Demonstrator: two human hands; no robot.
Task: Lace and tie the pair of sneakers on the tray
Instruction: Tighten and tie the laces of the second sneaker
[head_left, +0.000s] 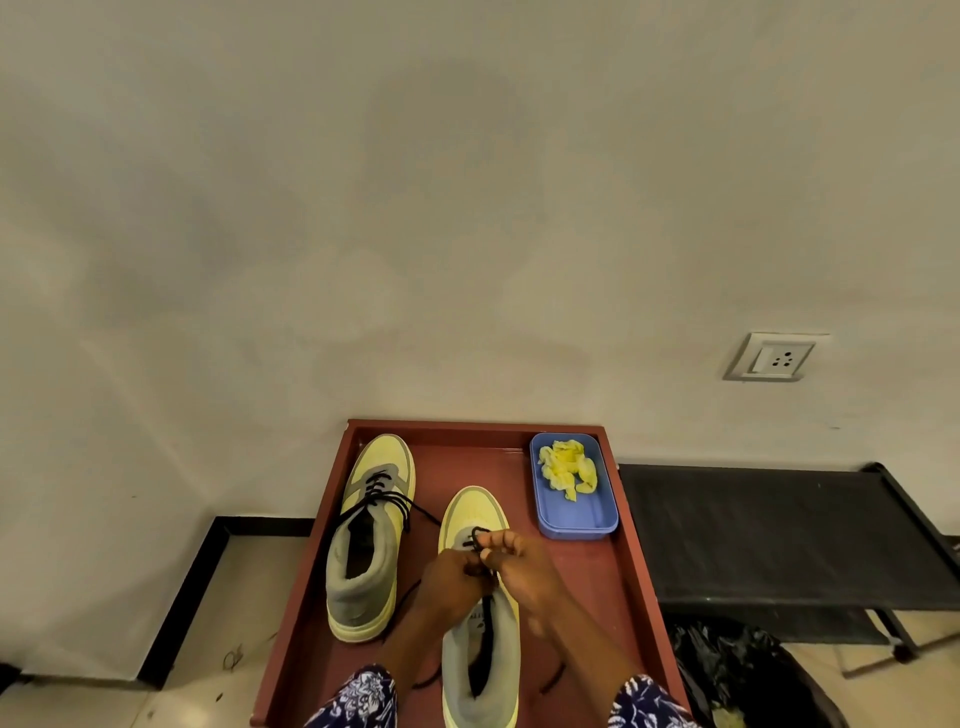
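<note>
Sneakers, a yellow and grey pair, lie toes away from the viewer on a reddish-brown tray (636, 566), and both hands work at the nearer one. The left hand (445, 584) and the right hand (522, 569) meet over the lacing of the right sneaker (475, 512). Each grip is closed tight, fingers curled in and pinching the black lace (475, 538) between thumb and fingertips, just where the lace crosses the grey tongue. Loose lace ends trail down from the grip, inside the shoe's opening and out onto the tray on both sides. A small dark label sits on the tongue just below the grip, but its writing is too small to read.

To the left of the grip, the left sneaker (371, 530) lies laced partway, its black lace ends spreading loose over its sides onto the tray. Beyond the grip and to its right, a blue plastic container (602, 519) rests in the tray's far corner, holding crumpled yellow material (566, 465).

Blue sleeves with a white floral print cover both forearms.

Right of the tray stands a low black rack (779, 540), with a black plastic bag (737, 670) on the floor below it. A plain off-white wall fills the upper view, with a white wall socket (776, 357) up and to the right. The floor (223, 613) is pale tile edged with dark skirting.
</note>
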